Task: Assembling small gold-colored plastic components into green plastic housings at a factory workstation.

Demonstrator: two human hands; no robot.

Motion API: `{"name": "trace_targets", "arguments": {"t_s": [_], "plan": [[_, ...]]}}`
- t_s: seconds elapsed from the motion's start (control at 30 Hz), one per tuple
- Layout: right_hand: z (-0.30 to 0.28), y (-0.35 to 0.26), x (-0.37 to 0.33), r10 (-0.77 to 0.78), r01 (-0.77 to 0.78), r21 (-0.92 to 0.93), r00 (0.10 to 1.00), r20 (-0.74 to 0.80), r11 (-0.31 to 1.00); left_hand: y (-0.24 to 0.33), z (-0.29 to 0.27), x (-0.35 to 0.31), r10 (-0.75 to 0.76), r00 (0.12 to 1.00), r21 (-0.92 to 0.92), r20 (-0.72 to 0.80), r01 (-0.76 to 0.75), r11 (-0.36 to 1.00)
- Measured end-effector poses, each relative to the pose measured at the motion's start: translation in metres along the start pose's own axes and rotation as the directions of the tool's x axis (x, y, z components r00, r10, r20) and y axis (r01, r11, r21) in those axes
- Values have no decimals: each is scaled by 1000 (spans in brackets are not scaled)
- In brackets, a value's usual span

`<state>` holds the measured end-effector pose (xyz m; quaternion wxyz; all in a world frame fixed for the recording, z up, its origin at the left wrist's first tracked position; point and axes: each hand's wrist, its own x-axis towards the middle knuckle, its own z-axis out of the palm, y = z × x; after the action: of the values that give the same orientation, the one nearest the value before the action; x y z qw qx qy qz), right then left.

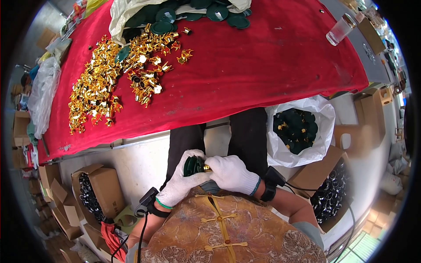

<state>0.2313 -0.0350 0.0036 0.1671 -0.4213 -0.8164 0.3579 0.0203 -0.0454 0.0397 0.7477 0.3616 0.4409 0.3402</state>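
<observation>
Both gloved hands, left hand (183, 184) and right hand (230, 174), grip a dark green cap (193, 165) with a gold piece (206, 167).

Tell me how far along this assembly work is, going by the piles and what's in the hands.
Done: the white bag by the right knee holds dark green discs, some with gold pieces on them. In hand: the left hand and right hand, both gloved, hold one green disc with a gold piece at it. Left: a big heap of gold pieces on the red cloth and bare green discs in the top bag.
</observation>
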Motion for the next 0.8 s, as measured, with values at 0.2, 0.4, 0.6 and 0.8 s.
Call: {"name": "trace_targets", "arguments": {"t_s": [0.2, 0.4, 0.6, 0.8], "plan": [[0, 5, 3, 184, -194, 505, 980, 71, 841, -5, -1, 2, 66, 997, 98, 42, -69, 993], [-7, 11, 3, 311, -534, 811, 833, 457, 238, -24, -4, 8, 327, 936, 427, 127, -349, 834], [-21, 9, 8, 243, -578, 793, 811, 532, 191, -18, 3, 10, 449, 870, 514, 204, -485, 707], [-9, 1, 12, 46, 12, 203, 959, -280, 979, -6, 6, 8, 34, 982, -262, -186, -83, 961]]}}
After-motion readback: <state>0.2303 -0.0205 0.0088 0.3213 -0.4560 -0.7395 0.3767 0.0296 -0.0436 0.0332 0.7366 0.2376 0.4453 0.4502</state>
